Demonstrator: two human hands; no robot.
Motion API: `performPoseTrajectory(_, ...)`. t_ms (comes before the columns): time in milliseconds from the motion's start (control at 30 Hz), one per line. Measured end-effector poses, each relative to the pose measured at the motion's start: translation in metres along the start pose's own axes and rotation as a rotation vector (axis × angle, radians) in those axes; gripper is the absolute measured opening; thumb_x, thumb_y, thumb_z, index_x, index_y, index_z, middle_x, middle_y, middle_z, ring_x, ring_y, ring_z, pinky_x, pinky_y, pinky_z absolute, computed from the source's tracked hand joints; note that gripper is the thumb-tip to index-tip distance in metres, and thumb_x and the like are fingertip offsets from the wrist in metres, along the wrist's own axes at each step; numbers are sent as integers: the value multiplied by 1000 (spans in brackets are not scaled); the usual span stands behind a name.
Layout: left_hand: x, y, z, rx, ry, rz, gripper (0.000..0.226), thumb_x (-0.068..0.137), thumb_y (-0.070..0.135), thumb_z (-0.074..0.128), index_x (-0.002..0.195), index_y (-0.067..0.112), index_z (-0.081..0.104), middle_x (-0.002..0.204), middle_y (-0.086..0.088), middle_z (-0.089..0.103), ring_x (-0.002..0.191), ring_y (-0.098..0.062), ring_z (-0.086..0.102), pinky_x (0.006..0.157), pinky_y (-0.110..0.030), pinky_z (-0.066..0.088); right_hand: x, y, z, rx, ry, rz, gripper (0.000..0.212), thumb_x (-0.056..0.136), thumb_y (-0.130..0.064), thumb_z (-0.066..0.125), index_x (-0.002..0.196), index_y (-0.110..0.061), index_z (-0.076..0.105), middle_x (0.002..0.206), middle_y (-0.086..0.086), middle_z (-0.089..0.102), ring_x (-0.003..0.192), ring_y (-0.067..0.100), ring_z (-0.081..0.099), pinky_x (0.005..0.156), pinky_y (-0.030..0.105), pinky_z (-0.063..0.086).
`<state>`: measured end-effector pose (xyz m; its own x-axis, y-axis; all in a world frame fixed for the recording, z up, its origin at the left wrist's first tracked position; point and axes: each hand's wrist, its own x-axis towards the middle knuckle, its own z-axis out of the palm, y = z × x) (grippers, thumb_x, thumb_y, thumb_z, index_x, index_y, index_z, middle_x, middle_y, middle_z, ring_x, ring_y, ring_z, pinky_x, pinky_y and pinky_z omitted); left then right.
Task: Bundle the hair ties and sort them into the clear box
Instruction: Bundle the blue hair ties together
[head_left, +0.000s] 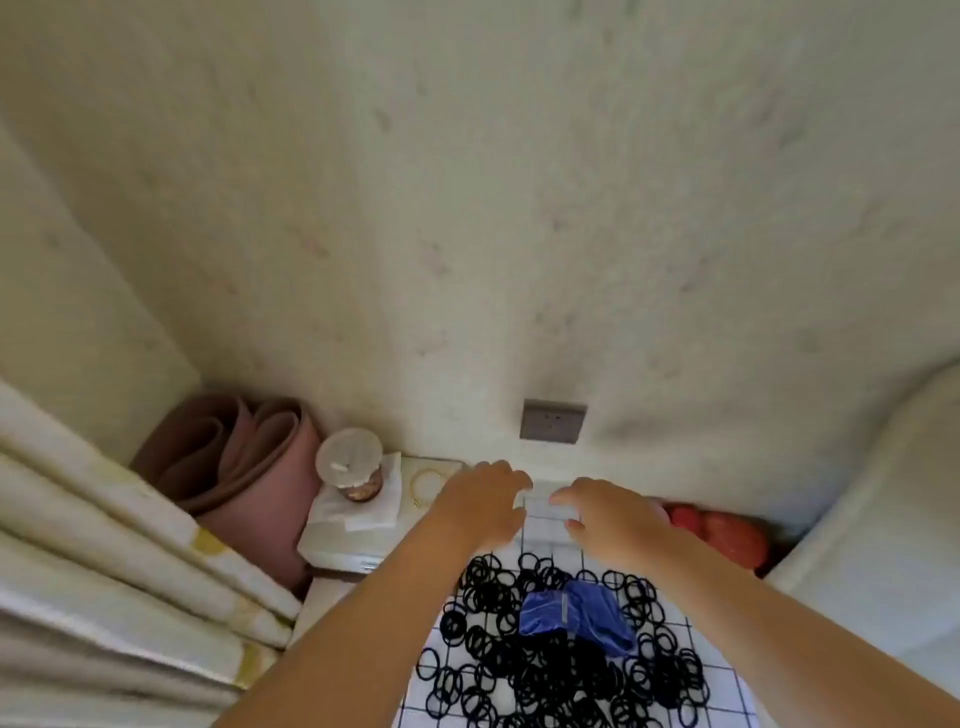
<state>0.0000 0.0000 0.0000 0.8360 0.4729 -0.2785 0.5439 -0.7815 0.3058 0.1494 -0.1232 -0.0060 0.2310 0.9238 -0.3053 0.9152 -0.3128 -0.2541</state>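
Both hands reached to the far edge of the table and held a small clear box between them. The left hand curled its fingers and thumb round the box's left end. The right hand pinched the right end, fingers on top and thumb on the near side. The box was blurred, so its contents could not be told. It sat close to the wall, just beneath a grey wall socket.

Nearer the person, between the two forearms, a large loose heap of black hair ties lay spread over a white cloth with a thin grid pattern. A crumpled blue plastic bag rested on top of the heap.

To the left of the hands, a jar with a clear lid stood on white paper, with a gold ring-shaped band lying just beside it. Further left, a rolled pink mat leaned in the corner, next to pale curtain folds. To the right, a red object lay against the wall.
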Motion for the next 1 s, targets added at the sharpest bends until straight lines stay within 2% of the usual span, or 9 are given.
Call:
performPoseTrajectory(167, 48, -27, 81, 136, -63, 29, 57, 97, 33, 49, 150, 25, 31, 152, -2, 35, 137, -25, 35, 109, -39, 34, 40, 28, 82, -193, 70, -58, 47, 100, -30, 51, 146, -28, 43, 147, 2, 46, 131, 22, 45, 107, 38, 39)
performPoseTrajectory(267, 71, -41, 116, 238, -12, 60, 67, 92, 37, 57, 150, 24, 27, 152, -4, 33, 138, -28, 32, 111, -42, 30, 62, 41, 122, -289, 139, -77, 55, 100, -38, 51, 152, -26, 35, 159, 4, 31, 143, 25, 33, 113, 42, 31)
performPoseTrajectory(333, 84, -49, 131, 303, 35, 75, 72, 87, 40, 62, 149, 25, 29, 149, -5, 37, 135, -29, 36, 110, -43, 32, 74, 49, 140, -351, 182, -99, 61, 96, -46, 53, 151, -26, 37, 159, 6, 32, 143, 26, 33, 113, 44, 32)
performPoseTrajectory(433, 98, -60, 147, 303, 138, 104, 76, 81, 47, 66, 146, 27, 33, 144, -3, 39, 132, -27, 38, 106, -43, 36, 88, 58, 159, -427, 245, -148, 64, 85, -55, 63, 140, -24, 51, 146, 8, 49, 130, 28, 50, 101, 45, 44)
performPoseTrajectory(533, 108, -70, 160, 305, 239, 141, 75, 78, 50, 66, 143, 27, 36, 141, -2, 38, 128, -24, 37, 101, -41, 40, 96, 64, 169, -476, 346, -180, 62, 75, -56, 69, 125, -20, 62, 125, 9, 62, 106, 27, 63, 77, 41, 56)
performPoseTrajectory(633, 114, -76, 169, 318, 299, 185, 74, 75, 50, 67, 138, 25, 41, 134, -2, 39, 123, -23, 37, 95, -38, 44, 101, 65, 178, -614, 419, -251, 54, 78, -51, 59, 117, -13, 64, 111, 10, 65, 86, 26, 64, 51, 34, 53)
performPoseTrajectory(700, 116, -78, 172, 319, 332, 200, 74, 74, 52, 68, 137, 24, 43, 133, -2, 39, 123, -23, 37, 94, -39, 45, 104, 68, 185, -703, 443, -272, 50, 83, -45, 50, 112, -8, 64, 100, 11, 65, 75, 25, 62, 42, 32, 47)
performPoseTrajectory(867, 113, -78, 178, 363, 412, 223, 76, 75, 54, 70, 140, 24, 44, 133, -3, 42, 121, -23, 39, 92, -40, 48, 104, 68, 197, -800, 513, -256, 50, 88, -39, 49, 115, 0, 65, 113, 23, 69, 86, 41, 71, 39, 38, 52)
performPoseTrajectory(1000, 98, -72, 186, 340, 424, 187, 77, 78, 49, 71, 144, 25, 38, 141, -4, 39, 127, -24, 37, 100, -40, 43, 94, 57, 196, -818, 470, -165, 48, 91, -41, 61, 121, -2, 64, 125, 22, 66, 97, 40, 71, 47, 40, 55)
